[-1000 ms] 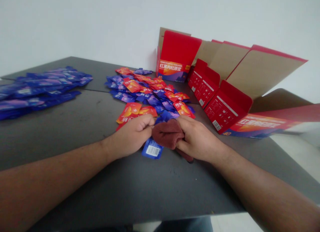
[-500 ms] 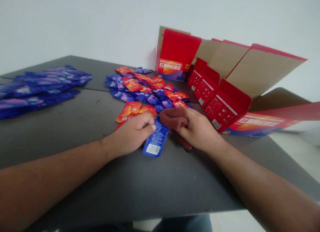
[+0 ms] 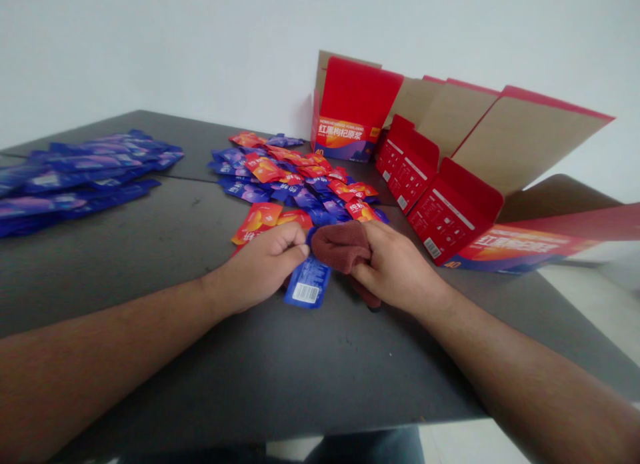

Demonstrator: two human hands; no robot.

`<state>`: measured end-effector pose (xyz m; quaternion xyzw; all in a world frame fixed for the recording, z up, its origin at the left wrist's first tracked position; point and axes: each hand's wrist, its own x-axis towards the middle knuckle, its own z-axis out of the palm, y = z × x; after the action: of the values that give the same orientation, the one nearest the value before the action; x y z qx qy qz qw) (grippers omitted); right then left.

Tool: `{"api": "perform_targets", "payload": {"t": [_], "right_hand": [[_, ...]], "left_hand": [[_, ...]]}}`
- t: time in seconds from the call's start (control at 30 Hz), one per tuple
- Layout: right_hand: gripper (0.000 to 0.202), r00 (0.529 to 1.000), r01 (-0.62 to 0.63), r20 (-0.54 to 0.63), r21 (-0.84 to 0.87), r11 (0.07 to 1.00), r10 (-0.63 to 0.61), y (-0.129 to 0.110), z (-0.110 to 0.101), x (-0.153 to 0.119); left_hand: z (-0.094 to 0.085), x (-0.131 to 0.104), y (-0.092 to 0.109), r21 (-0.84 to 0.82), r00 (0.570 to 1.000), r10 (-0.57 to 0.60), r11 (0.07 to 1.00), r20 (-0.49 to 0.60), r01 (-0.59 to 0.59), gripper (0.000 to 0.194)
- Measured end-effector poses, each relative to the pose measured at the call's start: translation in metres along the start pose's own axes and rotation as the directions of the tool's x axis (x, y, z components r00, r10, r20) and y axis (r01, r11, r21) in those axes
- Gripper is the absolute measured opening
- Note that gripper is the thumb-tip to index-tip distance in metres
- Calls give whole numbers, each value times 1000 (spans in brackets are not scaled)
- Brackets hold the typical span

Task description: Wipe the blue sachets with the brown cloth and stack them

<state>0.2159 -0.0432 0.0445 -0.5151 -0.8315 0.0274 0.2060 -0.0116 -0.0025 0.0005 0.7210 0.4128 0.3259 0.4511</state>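
Dark grey table (image 3: 350, 377) against a plain white wall (image 3: 200, 44)

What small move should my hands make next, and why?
Probably wipe the reddish-brown, soft cloth down the flat, blue, plastic-looking sachet: the right hand holds the cloth over the sachet's upper part, the left hand seems to pinch its edge, and its barcode end lies uncovered.

A hand could slide over the table (image 3: 280, 377) on the near side of the left hand (image 3: 273, 257) and right hand (image 3: 393, 264), or between the blue pile (image 3: 85, 174) and the mixed heap (image 3: 295, 174). The heap blocks straight ahead. Boxes (image 3: 443, 217) block the far right; room behind them is hard to see.
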Motion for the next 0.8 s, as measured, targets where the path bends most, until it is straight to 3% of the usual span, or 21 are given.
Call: {"api": "perform_targets", "payload": {"t": [0.07,0.2,0.4,0.53,0.6,0.7,0.8], "right_hand": [[16,995,77,65,-2,997,-77,-6,1,-2],[23,921,293,247,66,954,-300,-16,3,-8],[12,991,95,96,-35,995,-91,-8,1,-7],[17,929,279,238,54,959,-284,-14,1,-9],[19,920,294,254,59,954,-299,-14,1,-8],[14,984,141,112,-11,990,-139,-6,0,-5],[17,997,73,21,3,997,-73,0,0,-3]], "left_hand": [[-1,0,2,31,999,28,999,-37,-27,22],[-1,1,3,71,993,69,996,-97,-62,23],[4,2,-7,-78,996,16,997,-89,-23,22],[4,1,-6,-95,995,10,995,-102,-20,23],[4,1,-6,-100,996,11,995,-93,-21,24],[5,1,-6,-100,998,1,995,-57,-7,22],[3,1,-5,-70,1000,-7,998,-12,7,17]]}}
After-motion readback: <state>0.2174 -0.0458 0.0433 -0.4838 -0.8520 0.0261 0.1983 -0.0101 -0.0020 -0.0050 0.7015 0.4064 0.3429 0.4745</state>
